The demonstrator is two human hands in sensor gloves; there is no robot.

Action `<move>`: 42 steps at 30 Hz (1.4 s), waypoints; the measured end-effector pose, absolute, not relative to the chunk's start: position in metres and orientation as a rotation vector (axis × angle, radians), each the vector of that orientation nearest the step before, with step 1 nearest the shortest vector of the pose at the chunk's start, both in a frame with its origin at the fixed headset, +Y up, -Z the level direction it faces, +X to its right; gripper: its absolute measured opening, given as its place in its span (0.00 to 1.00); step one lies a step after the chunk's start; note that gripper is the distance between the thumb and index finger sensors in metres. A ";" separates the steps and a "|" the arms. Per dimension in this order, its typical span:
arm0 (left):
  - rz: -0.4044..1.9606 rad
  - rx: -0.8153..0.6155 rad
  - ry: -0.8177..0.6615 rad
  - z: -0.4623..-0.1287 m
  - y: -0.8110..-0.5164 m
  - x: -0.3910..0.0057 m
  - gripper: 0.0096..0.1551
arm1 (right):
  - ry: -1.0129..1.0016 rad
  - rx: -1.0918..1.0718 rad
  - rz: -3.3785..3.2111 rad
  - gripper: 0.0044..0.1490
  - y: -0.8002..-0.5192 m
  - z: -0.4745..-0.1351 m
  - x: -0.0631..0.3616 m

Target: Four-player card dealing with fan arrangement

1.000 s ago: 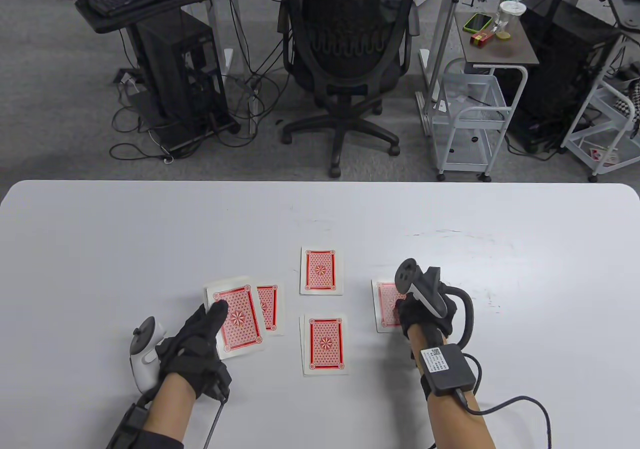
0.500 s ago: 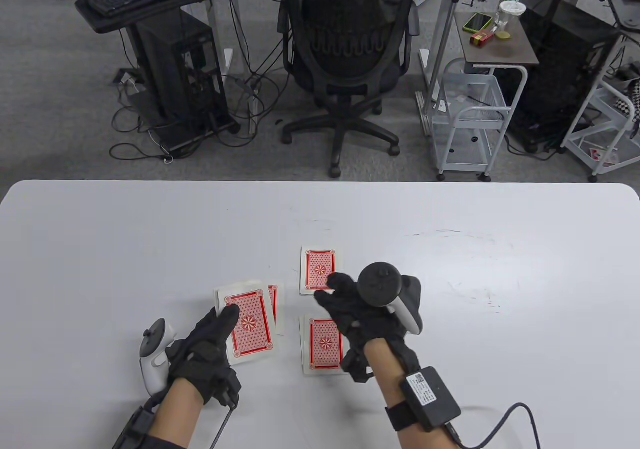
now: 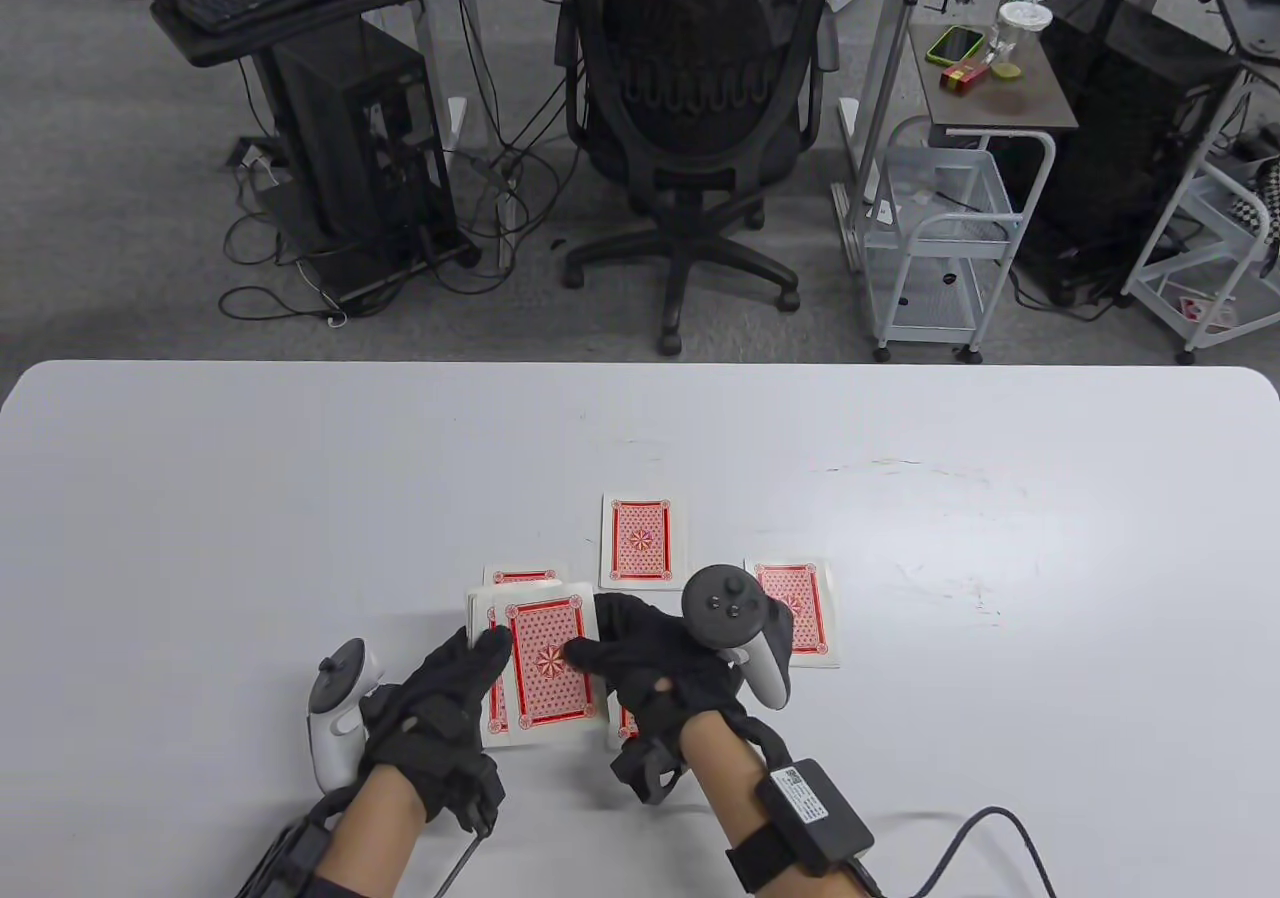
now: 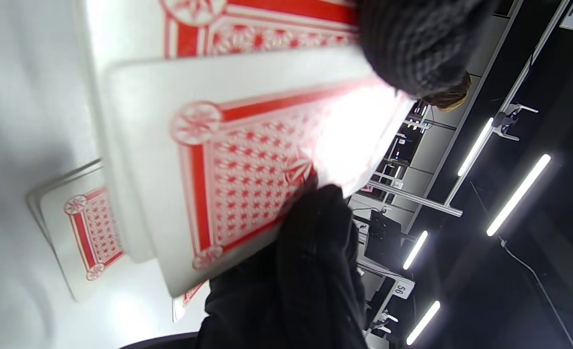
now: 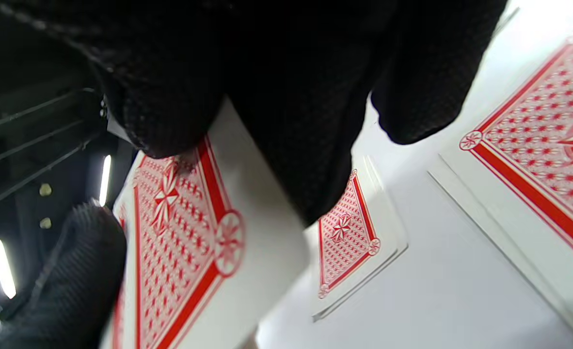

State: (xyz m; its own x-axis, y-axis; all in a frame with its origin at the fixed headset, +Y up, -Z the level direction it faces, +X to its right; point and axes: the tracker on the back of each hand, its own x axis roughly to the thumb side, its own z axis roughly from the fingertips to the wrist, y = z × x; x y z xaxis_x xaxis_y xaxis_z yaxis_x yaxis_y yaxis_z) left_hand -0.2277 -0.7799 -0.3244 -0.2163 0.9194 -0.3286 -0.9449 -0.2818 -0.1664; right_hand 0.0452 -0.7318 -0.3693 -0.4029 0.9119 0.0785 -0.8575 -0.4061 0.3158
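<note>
My left hand (image 3: pixel 478 650) grips the red-backed deck (image 3: pixel 547 662) just above the table, near the front middle. My right hand (image 3: pixel 600 646) has its thumb on the deck's top card (image 5: pixel 180 228) and its fingers at the card's right edge, pinching it. Four dealt piles lie face down: a far pile (image 3: pixel 643 541), a right pile (image 3: pixel 795 610), a left pile (image 3: pixel 522 575) half hidden behind the deck, and a near pile (image 3: pixel 625 725) mostly under my right hand. The left wrist view shows the deck (image 4: pixel 247 160) close up over the left pile (image 4: pixel 90 228).
The white table (image 3: pixel 300 478) stretches wide on both sides and to the back. Beyond its far edge stand an office chair (image 3: pixel 695 88), a white cart (image 3: pixel 940 228) and computer desks. A cable (image 3: pixel 1000 838) trails from my right wrist.
My right hand left the right pile and swung left across the near pile onto the deck. My left hand carried the deck rightward, over the left pile.
</note>
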 end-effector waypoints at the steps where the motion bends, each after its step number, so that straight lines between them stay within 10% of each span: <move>1: 1.805 -0.413 0.090 -0.325 -0.779 -0.231 0.28 | 0.259 0.273 1.972 0.39 -0.730 -0.370 0.052; 19: 1.766 -0.363 0.214 -0.328 -0.785 -0.259 0.28 | 0.318 0.065 3.134 0.52 -0.761 -0.375 0.049; 34: 1.757 -0.429 0.096 -0.324 -0.777 -0.230 0.28 | 0.316 0.435 2.118 0.49 -0.732 -0.357 0.023; 42: 1.777 -0.463 0.087 -0.326 -0.781 -0.234 0.29 | 0.238 0.268 2.073 0.38 -0.736 -0.362 0.025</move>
